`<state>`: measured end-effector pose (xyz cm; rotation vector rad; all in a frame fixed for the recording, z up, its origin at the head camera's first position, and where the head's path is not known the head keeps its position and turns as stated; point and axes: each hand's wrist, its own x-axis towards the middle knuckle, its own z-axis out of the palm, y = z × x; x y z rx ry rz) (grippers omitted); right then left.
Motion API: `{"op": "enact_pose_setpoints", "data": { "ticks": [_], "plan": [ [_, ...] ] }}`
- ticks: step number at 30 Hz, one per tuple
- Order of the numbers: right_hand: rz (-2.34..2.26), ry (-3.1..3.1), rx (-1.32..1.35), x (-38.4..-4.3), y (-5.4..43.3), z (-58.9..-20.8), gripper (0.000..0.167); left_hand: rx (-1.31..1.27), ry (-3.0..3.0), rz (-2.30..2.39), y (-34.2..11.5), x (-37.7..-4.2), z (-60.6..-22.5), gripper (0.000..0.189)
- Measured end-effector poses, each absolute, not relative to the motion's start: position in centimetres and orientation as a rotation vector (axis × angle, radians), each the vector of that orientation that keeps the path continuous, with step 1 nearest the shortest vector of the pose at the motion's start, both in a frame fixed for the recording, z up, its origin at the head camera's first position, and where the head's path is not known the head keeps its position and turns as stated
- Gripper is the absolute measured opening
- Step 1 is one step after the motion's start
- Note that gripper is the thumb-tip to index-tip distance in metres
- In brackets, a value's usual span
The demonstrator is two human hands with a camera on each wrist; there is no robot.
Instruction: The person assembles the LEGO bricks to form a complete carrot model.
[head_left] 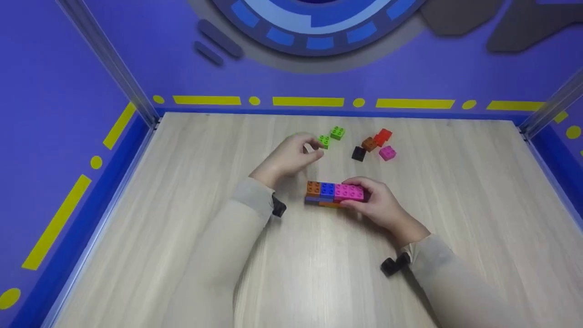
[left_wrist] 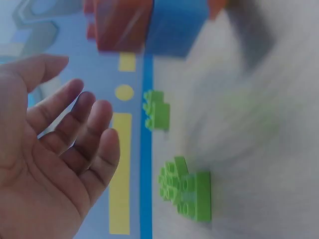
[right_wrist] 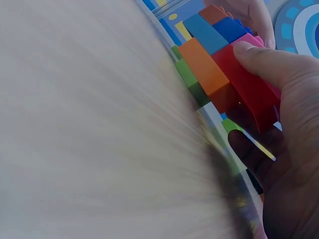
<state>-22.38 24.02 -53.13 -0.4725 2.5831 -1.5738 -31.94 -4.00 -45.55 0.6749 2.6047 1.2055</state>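
My right hand (head_left: 380, 202) grips the right end of a bar of joined toy building bricks (head_left: 327, 191), thumb on the near side and fingers on the far side. Brown, blue and pink bricks form its studded top. In the right wrist view, a red brick (right_wrist: 249, 82), an orange brick (right_wrist: 209, 69) and a lighter blue brick (right_wrist: 205, 34) show lower on the bar. Left of and beyond the bar is my left hand (head_left: 291, 152), its fingers loosely bent with nothing in them. Its fingertips overlap a lime green brick (head_left: 324, 141) in the head view.
Another green brick (head_left: 337, 132) lies just behind the first. To the right sit a loose black brick (head_left: 358, 153), a brown brick (head_left: 369, 144), red brick pieces (head_left: 383, 137) and a pink brick (head_left: 387, 153). A blue patterned wall (head_left: 309, 82) borders the wooden table (head_left: 205, 150).
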Motion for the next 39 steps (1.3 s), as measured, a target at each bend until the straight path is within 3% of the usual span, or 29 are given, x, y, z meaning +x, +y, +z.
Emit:
{"op": "enact_pose_setpoints", "data": {
  "ticks": [14,26,39],
  "plan": [
    [-1.568,2.591,-0.475,-22.2,24.2,-53.3,0.048,0.403,2.761,0.949,-1.7,-36.2,-47.3,0.043],
    [-1.585,2.586,-0.504,-22.2,24.0,-53.1,0.047,0.458,2.86,0.68,0.2,-37.6,-47.7,0.049],
    [-1.579,2.578,-0.474,-22.3,24.2,-53.5,0.048,0.419,2.848,0.737,-0.2,-37.7,-47.4,0.03]
  ]
}}
